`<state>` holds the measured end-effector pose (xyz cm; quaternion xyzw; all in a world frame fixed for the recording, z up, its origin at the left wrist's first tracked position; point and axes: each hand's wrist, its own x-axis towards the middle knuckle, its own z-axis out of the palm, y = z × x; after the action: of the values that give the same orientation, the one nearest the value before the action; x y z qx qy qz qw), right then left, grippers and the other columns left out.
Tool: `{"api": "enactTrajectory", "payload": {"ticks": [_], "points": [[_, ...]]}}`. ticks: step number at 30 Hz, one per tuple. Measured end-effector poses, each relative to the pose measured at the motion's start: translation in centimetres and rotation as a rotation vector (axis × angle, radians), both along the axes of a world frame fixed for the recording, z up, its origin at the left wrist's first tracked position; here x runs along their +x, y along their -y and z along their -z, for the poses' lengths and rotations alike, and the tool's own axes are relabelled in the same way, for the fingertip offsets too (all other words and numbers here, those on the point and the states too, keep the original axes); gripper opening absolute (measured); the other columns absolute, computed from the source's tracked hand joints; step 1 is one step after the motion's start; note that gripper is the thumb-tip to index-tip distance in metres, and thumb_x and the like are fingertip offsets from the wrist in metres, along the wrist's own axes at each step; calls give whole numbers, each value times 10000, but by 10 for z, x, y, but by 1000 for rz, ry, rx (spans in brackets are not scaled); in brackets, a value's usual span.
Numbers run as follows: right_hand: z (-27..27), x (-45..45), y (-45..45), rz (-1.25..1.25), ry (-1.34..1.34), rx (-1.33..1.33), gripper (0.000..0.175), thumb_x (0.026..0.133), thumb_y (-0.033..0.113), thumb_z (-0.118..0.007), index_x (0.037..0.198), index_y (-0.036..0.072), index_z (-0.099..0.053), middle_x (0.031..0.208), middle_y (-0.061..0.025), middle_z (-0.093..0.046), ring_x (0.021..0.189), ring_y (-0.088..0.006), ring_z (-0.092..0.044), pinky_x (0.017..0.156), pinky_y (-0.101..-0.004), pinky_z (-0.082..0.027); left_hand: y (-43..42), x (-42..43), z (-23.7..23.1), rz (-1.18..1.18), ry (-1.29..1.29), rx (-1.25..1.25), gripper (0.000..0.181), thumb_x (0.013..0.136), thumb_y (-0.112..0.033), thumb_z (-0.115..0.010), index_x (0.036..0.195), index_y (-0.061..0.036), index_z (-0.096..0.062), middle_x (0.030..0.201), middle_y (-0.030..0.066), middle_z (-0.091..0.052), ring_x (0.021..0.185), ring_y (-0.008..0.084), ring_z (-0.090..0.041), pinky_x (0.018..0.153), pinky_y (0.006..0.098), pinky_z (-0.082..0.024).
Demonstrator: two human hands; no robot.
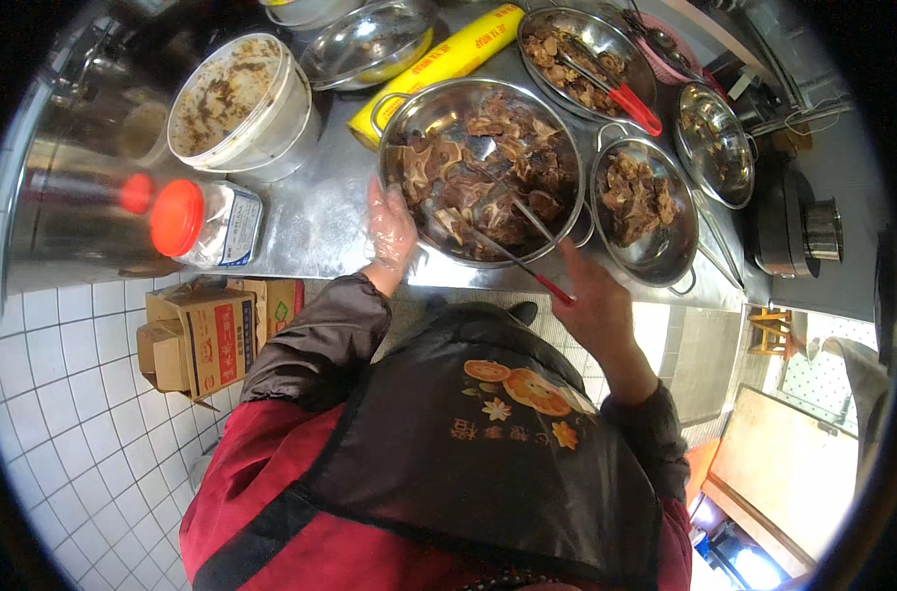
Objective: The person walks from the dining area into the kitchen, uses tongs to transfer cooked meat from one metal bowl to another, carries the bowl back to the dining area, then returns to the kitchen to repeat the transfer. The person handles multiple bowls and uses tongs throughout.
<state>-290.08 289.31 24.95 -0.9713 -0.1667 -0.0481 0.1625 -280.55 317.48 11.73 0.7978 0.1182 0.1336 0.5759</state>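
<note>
A large two-handled stainless steel pan (433, 94) holds cooked bony meat pieces (518, 151) in front of me. My left hand (391, 225), in a clear plastic glove, rests against the pan's left rim with its fingers upright. Metal tongs with red grips (554, 289) are in my right hand (594, 299), their arms spread and reaching into the meat; whether the tips pinch a piece cannot be told. To the right stands a smaller steel pan (651, 258) with bony meat in it.
Behind are a yellow wrap box (448, 63) and a steel pan of meat (540, 77) with red-handled tongs (633, 103) in it. A soiled white bucket (289, 133) and red-lidded jar (234, 221) stand left. Another steel pan (736, 170) and long metal tongs (718, 240) lie right.
</note>
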Motion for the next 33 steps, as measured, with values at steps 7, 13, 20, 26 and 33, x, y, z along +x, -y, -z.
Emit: {"api": "enactTrajectory", "payload": {"ticks": [7,13,20,26,33], "points": [[0,40,-93,-101,-136,-557,631,827,124,-647,1381,-42,-394,992,-167,-634,967,-275,-644,706,-371,-589,-7,-5,-4,-49,69,48,453,1003,-102,-402,1425,37,-312,1221,247,-574,1093,337,-585,929,393,-448],[27,60,-126,-27,-87,-555,591,874,105,-598,1387,-77,-368,1036,-212,-637,951,-307,-655,659,-384,-598,-12,-4,3,-28,99,25,445,997,-113,-423,1399,60,-345,1189,249,-585,1067,338,-592,914,386,-454],[31,65,-105,137,-181,-376,636,896,184,-597,1436,-18,-329,968,-209,-669,800,-359,-682,717,-406,-578,-13,1,13,-17,93,9,480,991,-90,-418,1436,43,-295,1191,244,-588,1087,340,-594,929,386,-453],[14,63,-45,350,-316,288,583,860,268,-623,1378,54,-462,936,-239,-668,857,-375,-672,739,-464,-515,-16,9,15,2,53,-109,438,987,-74,-412,1407,28,-347,1187,248,-578,1064,364,-590,914,392,-453],[29,88,-33,430,-709,670,534,797,310,-723,1209,-5,-594,879,-137,-678,727,-202,-643,683,-360,-518,-11,4,11,-16,53,16,450,993,-93,-407,1416,38,-328,1236,254,-554,1108,366,-569,945,393,-431]]}}
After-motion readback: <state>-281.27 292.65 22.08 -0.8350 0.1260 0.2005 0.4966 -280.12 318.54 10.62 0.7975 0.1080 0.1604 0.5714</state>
